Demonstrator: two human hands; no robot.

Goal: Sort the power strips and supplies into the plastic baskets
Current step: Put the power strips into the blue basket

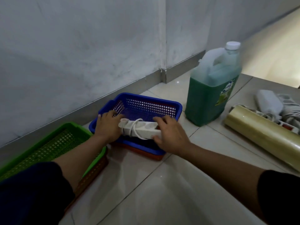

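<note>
A white power strip [142,129] with its cord wound around it is held over the near side of the blue basket [151,101]. My left hand [108,125] grips its left end and my right hand [168,135] grips its right end. The blue basket is nested on an orange-red basket [146,154] on the tiled floor. A green basket [48,140] stands to the left, stacked on a brown basket [94,174]. More white power strips and adapters [272,104] lie in a pile at the far right.
A large jug of green liquid [214,83] stands right of the blue basket. A roll of clear film [263,135] lies on the floor at the right. A grey wall with a skirting board [113,93] runs behind the baskets.
</note>
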